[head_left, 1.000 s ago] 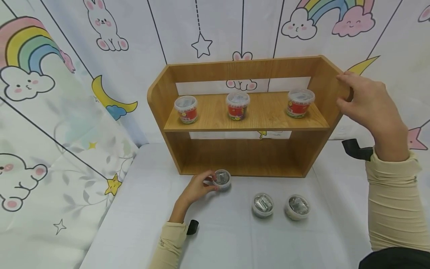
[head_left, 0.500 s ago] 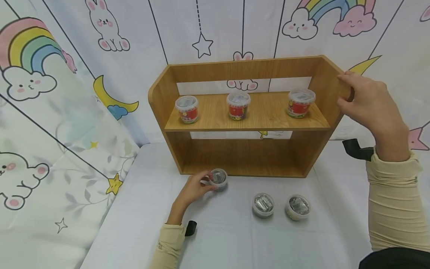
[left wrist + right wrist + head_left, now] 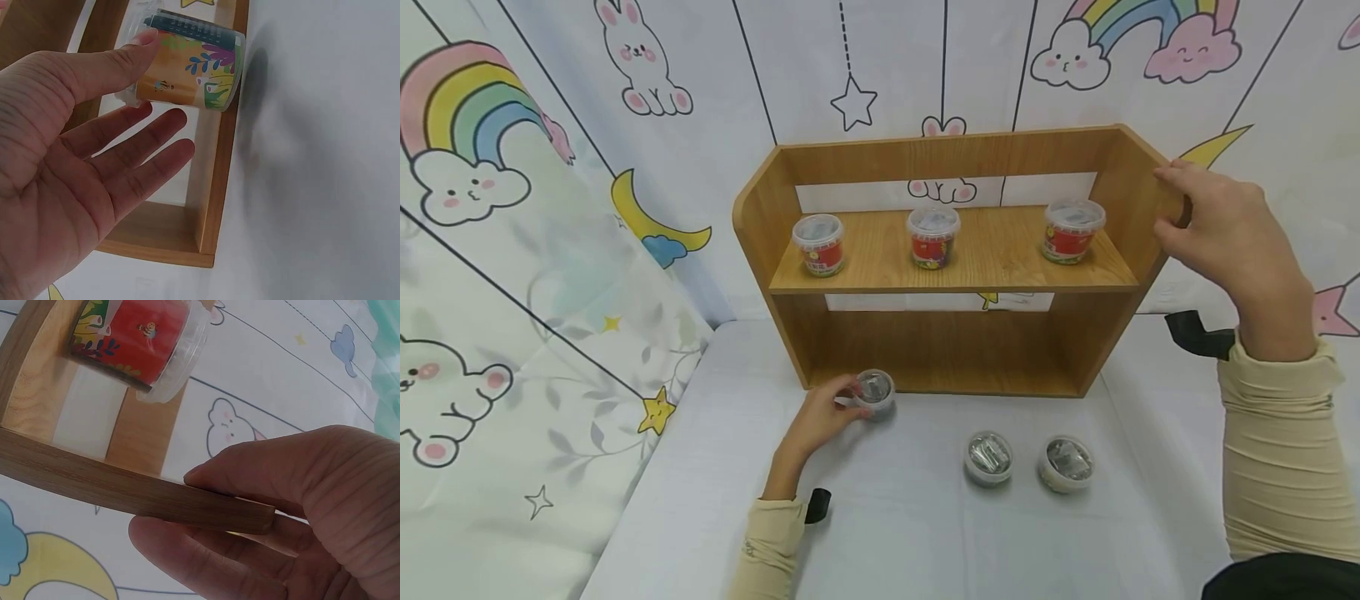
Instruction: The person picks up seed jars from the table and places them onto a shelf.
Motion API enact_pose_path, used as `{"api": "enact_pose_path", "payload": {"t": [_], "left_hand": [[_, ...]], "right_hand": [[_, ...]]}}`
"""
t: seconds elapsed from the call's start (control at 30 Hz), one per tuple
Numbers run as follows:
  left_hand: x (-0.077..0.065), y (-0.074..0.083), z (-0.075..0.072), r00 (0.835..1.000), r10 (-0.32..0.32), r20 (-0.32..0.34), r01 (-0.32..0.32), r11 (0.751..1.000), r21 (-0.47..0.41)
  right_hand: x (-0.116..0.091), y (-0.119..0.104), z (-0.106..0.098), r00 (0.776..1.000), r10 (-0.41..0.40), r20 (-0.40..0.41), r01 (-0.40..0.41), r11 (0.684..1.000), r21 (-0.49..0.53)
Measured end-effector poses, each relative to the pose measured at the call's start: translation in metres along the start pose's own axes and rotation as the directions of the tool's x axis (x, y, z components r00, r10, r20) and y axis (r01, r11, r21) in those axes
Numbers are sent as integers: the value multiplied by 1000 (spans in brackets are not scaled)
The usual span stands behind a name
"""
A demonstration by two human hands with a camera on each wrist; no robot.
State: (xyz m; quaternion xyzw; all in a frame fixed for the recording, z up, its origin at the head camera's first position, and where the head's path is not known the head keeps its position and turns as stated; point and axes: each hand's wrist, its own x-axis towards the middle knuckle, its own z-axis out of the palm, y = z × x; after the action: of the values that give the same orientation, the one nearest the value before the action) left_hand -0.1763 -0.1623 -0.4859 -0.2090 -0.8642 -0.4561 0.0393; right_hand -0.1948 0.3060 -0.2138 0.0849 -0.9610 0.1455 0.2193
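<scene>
In the head view my left hand point(image 3: 816, 422) pinches a small clear-lidded tub point(image 3: 876, 392) at the shelf's front lower edge. The left wrist view shows this tub point(image 3: 194, 62) with an orange label, thumb on its side and the lower fingers spread free. At the upper right, my right hand point(image 3: 1232, 229) grips the side panel of the wooden shelf point(image 3: 947, 292). Seen from the right wrist, the thumb lies on one face of the panel point(image 3: 156, 494) and fingers on the other. A red-labelled tub point(image 3: 144, 337) stands close by on the shelf.
Three red-labelled tubs, left point(image 3: 818, 246), middle point(image 3: 932, 237) and right point(image 3: 1072, 232), stand on the upper shelf. Two more lidded tubs, one point(image 3: 988, 458) beside the other point(image 3: 1066, 463), sit on the white table point(image 3: 910, 533). Patterned cloth point(image 3: 550, 275) hangs behind and left.
My left hand has moved slightly left along the shelf's front with the tub in its fingers. The right hand keeps its hold on the side panel.
</scene>
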Motion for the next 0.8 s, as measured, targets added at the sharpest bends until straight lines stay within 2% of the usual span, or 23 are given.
{"api": "enact_pose_path", "payload": {"t": [0.2,0.53,0.8], "left_hand": [[0,-2,-6,998,-9,-58,10,1000,29],[-2,-5,-14,991,-89,-101,94,995,37],[0,-11,-18,979,-96,-179,110,991,70]], "right_hand": [[0,0,0,1000,-1,1,1,1000,2],[-1,-1,0,1000,16,21,-16,1000,14],[-1,-2,-1,1000,18,19,-18,1000,16]]}}
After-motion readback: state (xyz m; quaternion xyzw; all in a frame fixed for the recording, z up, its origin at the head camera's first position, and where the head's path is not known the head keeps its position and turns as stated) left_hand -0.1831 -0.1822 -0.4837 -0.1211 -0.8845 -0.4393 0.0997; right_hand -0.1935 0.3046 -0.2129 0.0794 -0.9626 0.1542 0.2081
